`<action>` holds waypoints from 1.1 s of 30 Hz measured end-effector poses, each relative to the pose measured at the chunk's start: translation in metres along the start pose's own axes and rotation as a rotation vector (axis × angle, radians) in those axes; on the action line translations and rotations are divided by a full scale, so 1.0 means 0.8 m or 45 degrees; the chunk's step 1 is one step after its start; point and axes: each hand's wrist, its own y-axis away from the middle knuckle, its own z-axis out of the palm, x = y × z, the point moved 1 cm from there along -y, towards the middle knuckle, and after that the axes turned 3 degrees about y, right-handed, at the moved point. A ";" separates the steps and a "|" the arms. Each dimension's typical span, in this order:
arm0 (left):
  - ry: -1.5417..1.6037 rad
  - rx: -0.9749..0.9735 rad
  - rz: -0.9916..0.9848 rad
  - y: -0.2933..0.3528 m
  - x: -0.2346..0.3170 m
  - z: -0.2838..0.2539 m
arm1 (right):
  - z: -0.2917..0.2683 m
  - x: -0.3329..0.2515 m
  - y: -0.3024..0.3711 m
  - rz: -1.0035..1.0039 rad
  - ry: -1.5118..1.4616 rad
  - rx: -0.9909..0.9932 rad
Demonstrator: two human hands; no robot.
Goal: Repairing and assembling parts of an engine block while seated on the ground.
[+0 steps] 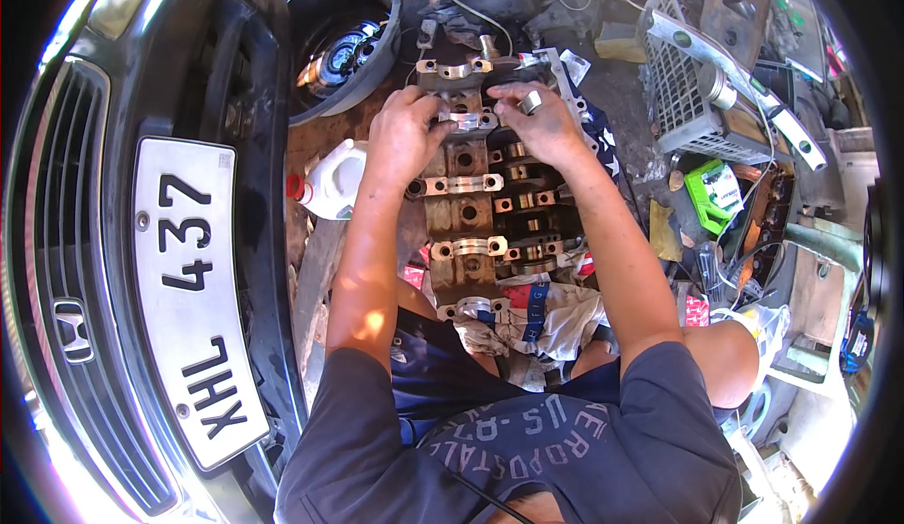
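An engine block (468,211) lies upside down between my knees, with a row of bearing saddles along it. My left hand (409,128) is at the second saddle from the far end, its thumb and fingers closed on the left end of a shiny half-round bearing shell (463,121). From the other side my right hand (544,121), wearing a ring, reaches to the same saddle with bent fingers and thumb drawn together; what they grip is not clear. Nearer me, more bearing shells (458,185) sit in their saddles. A crankshaft (527,202) lies along the right side.
A car's front bumper (254,194) with a plate stands close on the left. Beyond are a black basin (381,67) holding metal parts and a white jug (337,180) with a red cap. To the right lie a grey crate (673,91), a green container (713,196) and rags (565,322).
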 end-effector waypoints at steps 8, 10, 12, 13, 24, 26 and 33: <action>-0.186 0.002 -0.009 0.001 0.007 0.004 | 0.024 -0.001 0.009 -0.128 0.088 -0.110; -0.168 0.001 -0.006 0.002 0.005 0.005 | 0.028 -0.005 0.011 -0.173 0.149 -0.122; -0.149 -0.001 -0.003 0.003 0.003 0.005 | 0.031 -0.007 0.013 -0.172 0.282 -0.101; -0.152 0.001 -0.002 0.003 0.003 0.005 | 0.033 -0.006 0.013 -0.172 0.281 -0.102; 0.668 -0.116 -0.336 0.014 -0.036 0.001 | 0.039 -0.010 0.013 -0.131 0.307 -0.050; 0.620 -0.096 -0.337 0.015 -0.043 0.005 | 0.038 -0.012 0.013 -0.125 0.304 -0.055; 0.564 -0.061 -0.507 0.016 -0.034 0.015 | 0.035 -0.016 0.015 -0.087 0.306 -0.058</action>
